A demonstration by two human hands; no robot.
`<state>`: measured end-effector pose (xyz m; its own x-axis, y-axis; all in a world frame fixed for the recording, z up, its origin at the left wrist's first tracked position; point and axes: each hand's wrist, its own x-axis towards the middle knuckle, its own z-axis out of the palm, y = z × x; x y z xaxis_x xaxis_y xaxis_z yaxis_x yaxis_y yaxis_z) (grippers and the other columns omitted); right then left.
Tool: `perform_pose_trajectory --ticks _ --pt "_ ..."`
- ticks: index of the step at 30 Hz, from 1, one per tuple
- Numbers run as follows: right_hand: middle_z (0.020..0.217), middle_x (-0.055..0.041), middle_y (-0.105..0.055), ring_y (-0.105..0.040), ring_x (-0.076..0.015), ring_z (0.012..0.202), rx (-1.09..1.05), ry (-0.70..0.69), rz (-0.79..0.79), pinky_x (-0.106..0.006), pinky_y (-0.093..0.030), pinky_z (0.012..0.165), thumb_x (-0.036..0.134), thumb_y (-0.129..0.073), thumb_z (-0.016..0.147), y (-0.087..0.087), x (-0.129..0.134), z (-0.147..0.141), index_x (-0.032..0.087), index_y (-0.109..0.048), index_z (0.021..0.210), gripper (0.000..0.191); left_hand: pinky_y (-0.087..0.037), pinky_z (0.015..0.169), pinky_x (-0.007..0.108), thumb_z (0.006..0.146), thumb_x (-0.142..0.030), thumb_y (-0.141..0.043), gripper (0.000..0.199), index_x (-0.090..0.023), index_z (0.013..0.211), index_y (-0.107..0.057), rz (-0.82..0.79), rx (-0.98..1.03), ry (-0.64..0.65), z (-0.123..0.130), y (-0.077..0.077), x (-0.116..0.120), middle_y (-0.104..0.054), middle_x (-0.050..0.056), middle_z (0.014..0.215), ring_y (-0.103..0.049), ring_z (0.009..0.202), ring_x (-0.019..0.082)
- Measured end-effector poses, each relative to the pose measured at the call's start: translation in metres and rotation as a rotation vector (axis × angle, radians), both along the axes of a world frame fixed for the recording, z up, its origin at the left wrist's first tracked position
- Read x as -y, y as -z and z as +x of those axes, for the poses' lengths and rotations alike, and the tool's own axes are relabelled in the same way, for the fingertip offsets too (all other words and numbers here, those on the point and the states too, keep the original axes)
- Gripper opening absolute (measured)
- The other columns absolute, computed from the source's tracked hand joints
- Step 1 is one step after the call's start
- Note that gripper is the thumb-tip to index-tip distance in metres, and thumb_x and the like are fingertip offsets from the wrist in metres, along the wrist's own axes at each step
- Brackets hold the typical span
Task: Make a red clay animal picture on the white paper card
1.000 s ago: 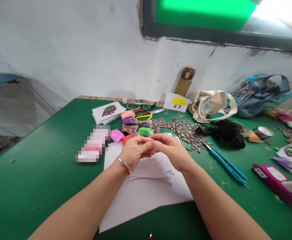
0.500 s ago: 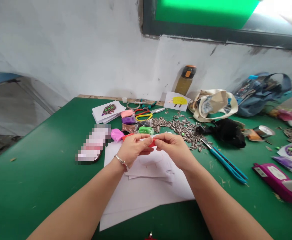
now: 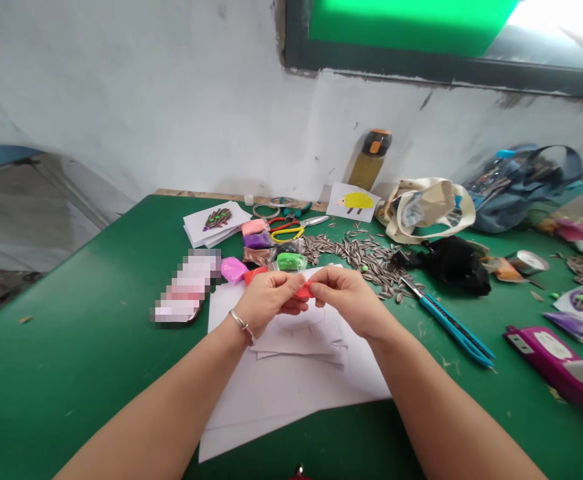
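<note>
Between my two hands is a small piece of red modelling clay (image 3: 304, 290). My left hand (image 3: 271, 298), with a silver bracelet at the wrist, pinches it from the left. My right hand (image 3: 344, 297) grips its other side between thumb and forefinger. Both hands hover over a small stack of paper (image 3: 296, 343) with faint pencil lines, lying on larger white sheets (image 3: 281, 400). Just behind my left hand lies a red clay packet (image 3: 254, 273), partly hidden. Packets of pink (image 3: 234, 270), green (image 3: 291, 261) and other coloured clay sit beyond.
Sunflower seeds (image 3: 361, 257) are scattered behind my right hand. A blue cutter (image 3: 454, 327) lies to the right, near a magenta device (image 3: 556, 363). Scissors (image 3: 288, 230), a bottle (image 3: 368, 163), a hedgehog drawing (image 3: 354, 202) and bags (image 3: 431, 210) stand along the back. A blurred-out phone-like object (image 3: 186, 290) lies left.
The fingers have shifted slightly around the red clay, and a little more of it shows between them. Everything else stays where it was.
</note>
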<state>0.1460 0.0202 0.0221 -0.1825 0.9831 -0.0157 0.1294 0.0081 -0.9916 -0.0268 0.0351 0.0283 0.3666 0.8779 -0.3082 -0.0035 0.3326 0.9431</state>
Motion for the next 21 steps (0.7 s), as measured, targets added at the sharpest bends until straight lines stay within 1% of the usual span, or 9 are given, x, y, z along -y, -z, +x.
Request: perform_pose_trajectory --ticks 1,3,5,7,9,11,15,18,21 --pt "0.066 0.0018 -0.059 -0.055 -0.0106 0.061 0.007 0.003 0.009 -0.025 -0.042 0.058 0.027 -0.065 0.078 0.0 0.0 0.0 0.017 -0.064 0.073 0.011 -0.054 0.064 0.025 0.075 -0.045 -0.073 0.036 -0.011 0.087 -0.067 -0.011 0.002 0.017 0.0 0.0 0.0 -0.07 0.006 0.076 -0.069 0.069 0.015" --pt "0.066 0.0015 -0.06 -0.055 -0.0109 0.061 0.013 -0.009 0.011 -0.025 -0.043 0.059 0.027 -0.065 0.078 0.0 0.0 -0.001 0.017 -0.064 0.074 0.011 -0.054 0.066 0.024 0.074 -0.039 -0.075 0.033 -0.011 0.091 -0.067 0.002 -0.011 0.041 0.0 0.0 0.0 -0.071 0.006 0.077 -0.068 0.07 0.015" --pt "0.068 0.0003 -0.061 -0.056 -0.0111 0.062 0.003 -0.031 -0.01 -0.025 -0.044 0.059 0.029 -0.065 0.079 0.0 0.001 -0.001 0.016 -0.065 0.075 0.014 -0.053 0.063 0.023 0.073 -0.03 -0.076 0.025 -0.011 0.086 -0.067 0.048 -0.036 0.036 -0.001 0.0 0.0 -0.07 0.005 0.072 -0.066 0.065 0.013" --pt "0.07 -0.0005 -0.062 -0.057 -0.0111 0.061 -0.039 -0.043 -0.06 -0.026 -0.045 0.059 0.033 -0.064 0.081 -0.001 0.001 0.0 0.016 -0.066 0.082 0.018 -0.052 0.058 0.022 0.074 -0.026 -0.074 0.017 -0.011 0.079 -0.067 0.094 -0.073 0.017 -0.001 -0.002 0.0 -0.068 0.003 0.065 -0.064 0.059 0.012" --pt "0.069 0.0 -0.063 -0.058 -0.0114 0.059 -0.093 -0.046 -0.121 -0.026 -0.046 0.058 0.04 -0.065 0.081 -0.002 0.001 0.002 0.017 -0.066 0.093 0.026 -0.051 0.056 0.022 0.075 -0.022 -0.072 0.012 -0.011 0.076 -0.066 0.121 -0.105 0.001 0.0 -0.004 0.001 -0.067 0.002 0.062 -0.062 0.055 0.011" --pt "0.068 0.0004 -0.062 -0.057 -0.0111 0.056 -0.11 -0.06 -0.154 -0.026 -0.046 0.056 0.044 -0.066 0.08 -0.002 0.0 0.003 0.018 -0.065 0.098 0.032 -0.05 0.054 0.022 0.076 -0.02 -0.07 0.009 -0.012 0.075 -0.066 0.126 -0.122 0.01 0.001 -0.007 0.001 -0.067 0.001 0.062 -0.061 0.053 0.01" --pt "0.072 -0.0015 -0.064 -0.056 -0.0101 0.058 -0.049 -0.124 -0.143 -0.024 -0.045 0.055 0.044 -0.068 0.079 0.001 0.0 0.003 0.016 -0.067 0.088 0.029 -0.049 0.052 0.02 0.077 -0.019 -0.069 0.01 -0.011 0.072 -0.065 0.112 -0.123 0.019 0.002 -0.01 0.002 -0.065 0.001 0.058 -0.059 0.05 0.009" --pt "0.073 -0.0021 -0.065 -0.057 -0.0105 0.061 -0.021 -0.137 -0.14 -0.024 -0.044 0.056 0.044 -0.068 0.078 0.004 0.0 0.002 0.016 -0.067 0.084 0.029 -0.049 0.053 0.02 0.076 -0.021 -0.071 0.012 -0.011 0.071 -0.065 0.095 -0.114 0.012 0.003 -0.009 0.002 -0.065 0.001 0.058 -0.06 0.05 0.009" --pt "0.068 -0.001 -0.063 -0.055 -0.01 0.059 -0.015 -0.132 -0.116 -0.023 -0.042 0.054 0.043 -0.069 0.078 0.006 -0.001 0.004 0.015 -0.066 0.079 0.028 -0.05 0.055 0.021 0.074 -0.03 -0.074 0.021 -0.011 0.074 -0.065 0.031 -0.061 0.024 0.003 -0.005 0.002 -0.067 0.003 0.063 -0.062 0.053 0.01"
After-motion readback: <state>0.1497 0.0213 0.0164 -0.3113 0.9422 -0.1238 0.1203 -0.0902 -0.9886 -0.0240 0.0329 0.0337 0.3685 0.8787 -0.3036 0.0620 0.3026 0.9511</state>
